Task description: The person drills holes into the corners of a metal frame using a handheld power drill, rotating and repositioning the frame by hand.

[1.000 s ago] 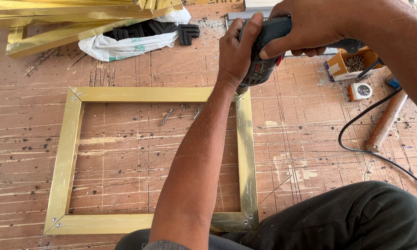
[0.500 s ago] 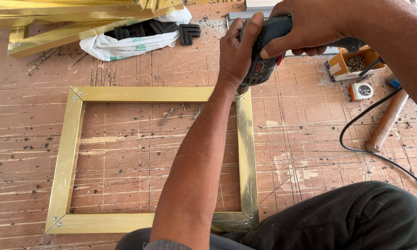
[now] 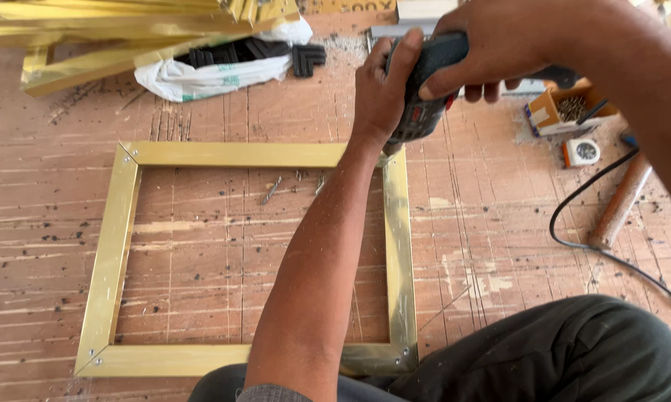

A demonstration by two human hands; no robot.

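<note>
Brass-coloured frame [image 3: 112, 253] flat on scarred wooden surface [image 3: 499, 246], both hands' grip, left [image 3: 380, 93] and right [image 3: 499, 45], clenched round corded drill [image 3: 425, 89] at far right corner: likely bit skid or frame shift, unclamped.

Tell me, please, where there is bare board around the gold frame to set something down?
Bare board lies left of the frame and between its right rail and the black cord. Loose screws sit inside. Crowded: profiles, white bag, screw box.
</note>
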